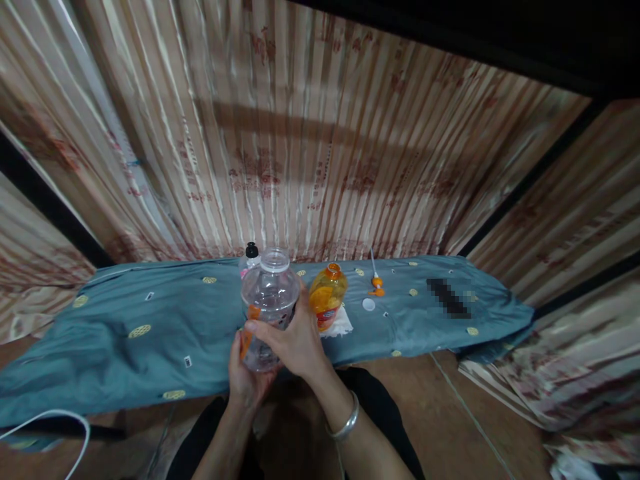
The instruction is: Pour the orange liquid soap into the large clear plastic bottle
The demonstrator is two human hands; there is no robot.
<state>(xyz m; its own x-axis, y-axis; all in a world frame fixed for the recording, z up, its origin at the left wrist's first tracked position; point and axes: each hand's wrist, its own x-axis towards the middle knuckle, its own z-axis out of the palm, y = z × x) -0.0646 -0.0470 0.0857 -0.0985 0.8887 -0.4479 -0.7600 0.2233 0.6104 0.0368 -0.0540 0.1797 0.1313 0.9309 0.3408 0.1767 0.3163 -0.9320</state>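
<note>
Between my hands is a large clear plastic bottle, upright and uncapped, with an orange label on its side. My left hand supports it from below on the left. From the right, my right hand wraps round its body, thumb across the front. Just right of the bottle stands an open orange bottle with a see-through body, on a white tissue. A small bottle with a black cap is partly hidden behind the clear one.
An orange pump head with a pale tube lies on the blue-green cloth of the narrow table, near a white round cap. A blurred-out dark object is farther right. Patterned curtains hang behind; a white cable loops at lower left.
</note>
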